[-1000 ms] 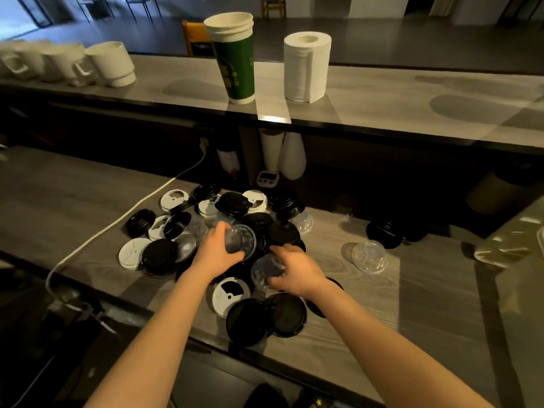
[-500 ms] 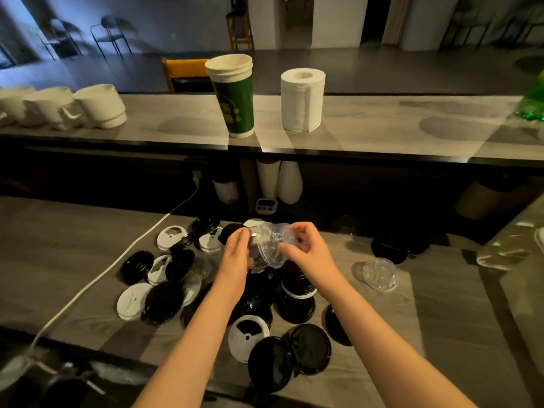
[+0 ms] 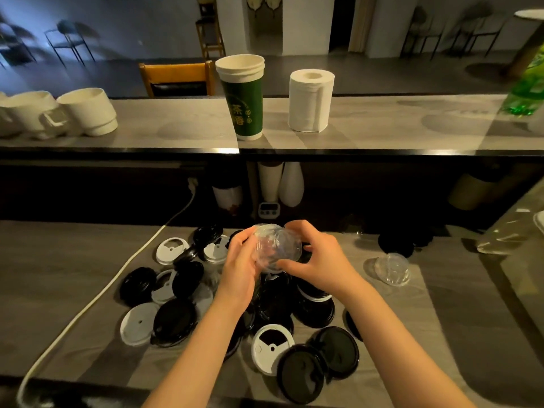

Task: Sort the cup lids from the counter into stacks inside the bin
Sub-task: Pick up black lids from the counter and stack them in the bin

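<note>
Clear lids are being held above the grey counter near its far edge, left hand and right hand gripping them. Black and white lids are lying scattered beneath; chairs are standing in the dim room.

a green paper cup stands beside a paper towel roll on the upper ledge, white mugs at its left.

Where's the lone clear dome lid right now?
Head view: the clear dome lid sits on the lower counter, right of the lid pile and the right hand.
</note>
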`<state>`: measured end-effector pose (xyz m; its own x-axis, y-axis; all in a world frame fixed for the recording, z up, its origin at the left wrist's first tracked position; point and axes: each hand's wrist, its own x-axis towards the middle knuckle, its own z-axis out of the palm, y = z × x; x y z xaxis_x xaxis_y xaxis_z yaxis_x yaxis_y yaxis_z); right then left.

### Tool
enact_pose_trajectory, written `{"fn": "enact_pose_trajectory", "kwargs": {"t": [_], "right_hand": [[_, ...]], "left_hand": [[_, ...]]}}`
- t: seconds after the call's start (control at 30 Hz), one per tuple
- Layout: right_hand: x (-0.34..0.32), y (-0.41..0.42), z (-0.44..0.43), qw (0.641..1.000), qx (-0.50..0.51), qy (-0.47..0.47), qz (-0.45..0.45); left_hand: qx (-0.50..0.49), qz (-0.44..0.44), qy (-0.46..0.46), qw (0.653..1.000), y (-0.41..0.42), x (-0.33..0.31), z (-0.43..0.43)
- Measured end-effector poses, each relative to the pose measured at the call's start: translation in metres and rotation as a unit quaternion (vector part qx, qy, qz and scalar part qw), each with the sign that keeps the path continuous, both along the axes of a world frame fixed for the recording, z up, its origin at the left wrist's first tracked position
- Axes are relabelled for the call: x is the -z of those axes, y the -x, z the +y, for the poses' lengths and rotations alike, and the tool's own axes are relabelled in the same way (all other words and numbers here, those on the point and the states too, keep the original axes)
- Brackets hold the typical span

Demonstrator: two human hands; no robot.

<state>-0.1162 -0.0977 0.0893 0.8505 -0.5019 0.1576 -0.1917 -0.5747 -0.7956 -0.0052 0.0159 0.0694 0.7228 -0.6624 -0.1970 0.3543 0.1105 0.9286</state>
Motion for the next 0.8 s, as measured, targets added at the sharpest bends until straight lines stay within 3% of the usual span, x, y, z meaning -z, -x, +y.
{"fn": "enact_pose_trajectory", "kwargs": {"t": [0.23, 0.4, 0.5, 0.63, 0.8], "right_hand": [[0.012, -0.019, 0.027, 0.996, 0.012, 0.082, 0.029], [0.018, -0.035, 0.039, 0.995, -0.045, 0.067, 0.062], [0.039, -0.033, 0.040, 0.996, -0.047, 0.020, 0.077], [0.080, -0.006, 0.053, 0.977, 0.002, 0.091, 0.192], [0.131, 0.025, 0.091, 0.923, -0.028, 0.138, 0.359]], "left_hand": [[0.028, -0.061, -0.033, 0.997, -0.019, 0.007, 0.022], [0.050, -0.080, -0.051, 0.994, -0.038, 0.021, 0.040], [0.003, -0.064, -0.083, 0.994, -0.049, 0.037, 0.050], [-0.076, -0.055, -0.119, 0.988, -0.062, 0.052, 0.062], [-0.076, -0.071, -0.135, 0.985, -0.061, 0.062, 0.068]]}}
